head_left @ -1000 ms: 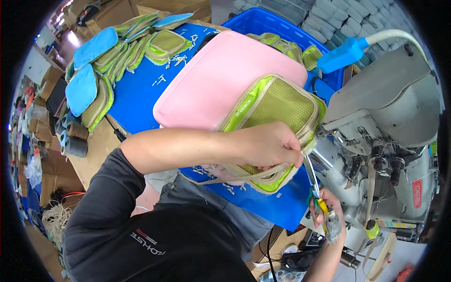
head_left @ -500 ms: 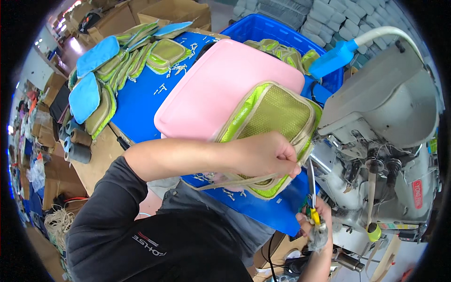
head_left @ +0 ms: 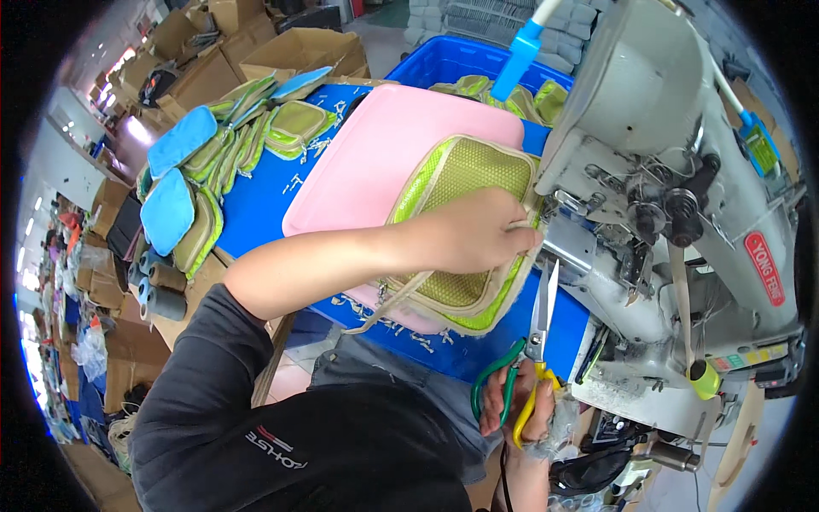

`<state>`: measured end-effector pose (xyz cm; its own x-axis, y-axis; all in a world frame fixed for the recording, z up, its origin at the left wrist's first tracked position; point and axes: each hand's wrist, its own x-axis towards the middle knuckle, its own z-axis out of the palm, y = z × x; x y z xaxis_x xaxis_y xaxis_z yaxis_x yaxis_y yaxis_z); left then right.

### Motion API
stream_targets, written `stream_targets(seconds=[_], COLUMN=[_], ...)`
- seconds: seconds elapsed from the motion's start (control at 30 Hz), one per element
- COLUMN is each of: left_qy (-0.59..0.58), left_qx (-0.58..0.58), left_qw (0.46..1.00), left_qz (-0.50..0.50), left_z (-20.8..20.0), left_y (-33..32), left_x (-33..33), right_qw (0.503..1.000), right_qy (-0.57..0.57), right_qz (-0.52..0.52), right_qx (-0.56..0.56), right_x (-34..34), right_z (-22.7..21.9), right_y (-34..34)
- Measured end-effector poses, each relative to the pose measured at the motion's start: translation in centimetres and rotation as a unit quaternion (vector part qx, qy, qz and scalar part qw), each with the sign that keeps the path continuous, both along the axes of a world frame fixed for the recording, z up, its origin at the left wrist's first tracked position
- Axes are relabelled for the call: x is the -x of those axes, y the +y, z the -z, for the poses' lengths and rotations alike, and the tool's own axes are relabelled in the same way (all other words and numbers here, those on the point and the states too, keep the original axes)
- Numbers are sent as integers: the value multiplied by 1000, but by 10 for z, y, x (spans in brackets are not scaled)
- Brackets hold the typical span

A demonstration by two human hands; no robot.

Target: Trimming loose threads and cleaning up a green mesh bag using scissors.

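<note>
A green mesh pouch with beige edging lies partly over a pink board, beside a sewing machine. My left hand reaches across the pouch and is closed, pinching a beige strip at its right edge by the machine. Another loose beige strap trails from under that wrist toward the near left. Below the pouch, my right hand holds scissors with one green and one yellow handle. Their blades are parted and point up toward the pouch edge. Grey fluff clings around the right wrist.
Green pouches with blue panels are heaped at the far left of the blue tabletop, among scattered thread scraps. Spools stand beside them. A blue bin with more pouches is behind. Cardboard boxes stand at the back left.
The scissors have swung into fuller view with their blades spread; they looked closed before. My left hand stays on the pouch edge. The whole view has shifted, bringing more of the machine in.
</note>
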<state>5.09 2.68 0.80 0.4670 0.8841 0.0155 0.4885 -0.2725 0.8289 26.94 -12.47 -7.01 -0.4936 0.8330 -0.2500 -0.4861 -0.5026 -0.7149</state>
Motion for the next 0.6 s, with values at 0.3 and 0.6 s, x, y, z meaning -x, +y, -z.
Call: stream_targets(seconds=[0.3, 0.6], left_qy=[-173, -200], left_qx=[278, 293], left_qw=[942, 934], left_qz=[-71, -41], left_z=[-17, -6], left_y=[-4, 0], left_x=[-9, -6], right_qw=[999, 1000], right_qy=[-18, 13], right_qz=[-15, -8], right_qx=[-25, -3], right_x=[14, 15], right_z=[-6, -4], right_y=[-2, 4])
